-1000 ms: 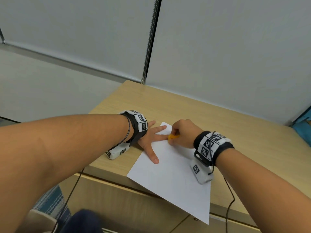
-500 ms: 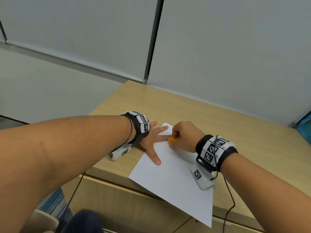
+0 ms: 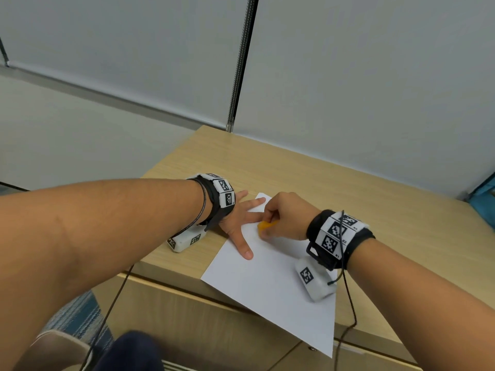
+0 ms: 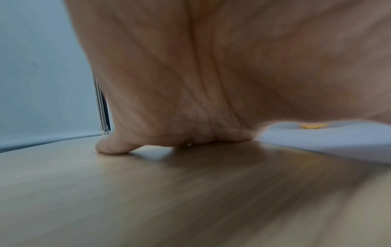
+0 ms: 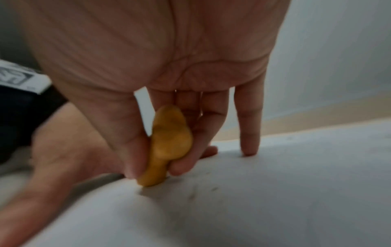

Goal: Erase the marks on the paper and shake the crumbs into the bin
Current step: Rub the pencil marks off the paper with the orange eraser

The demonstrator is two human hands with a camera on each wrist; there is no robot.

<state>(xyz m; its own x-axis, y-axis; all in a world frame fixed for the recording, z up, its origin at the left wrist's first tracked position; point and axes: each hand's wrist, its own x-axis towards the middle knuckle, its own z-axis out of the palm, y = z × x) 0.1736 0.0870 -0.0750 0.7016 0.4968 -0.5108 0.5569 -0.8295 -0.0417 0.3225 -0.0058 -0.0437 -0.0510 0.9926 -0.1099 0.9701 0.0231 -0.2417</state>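
Right hand (image 3: 284, 218): thumb and fingers pinched round a small orange-yellow kneaded lump of eraser (image 5: 167, 147), lower tip pressed on a white rectangular sheet of paper (image 3: 270, 279); little finger extended, tip touching the sheet. Left hand (image 3: 238, 223): flat, fingers straight and spread, holding nothing, bearing down on the sheet's far left corner, just beside the eraser; heel of palm on the pale wood-grain counter (image 3: 348, 188). Paper: lying askew on the counter, near corner overhanging the front edge. Faint grey smudges and a few dark flecks (image 5: 213, 188) on the sheet close to the eraser in the right wrist view; whether pencil traces or crumbs cannot be told. Black bands with white coded tags (image 3: 334, 234) on both wrists, thin black cables trailing off the counter edge. Grey panelled wall behind. Bin: not identifiable in any view. Step in hand, as judged: erasing, with the sheet pinned against sliding. Shaking-out not yet begun. Next move likely calls for short strokes over any remaining marks under steady left-hand pressure, then lifting the sheet level so crumbs stay on until over the bin. Risk: creasing the overhanging corner.
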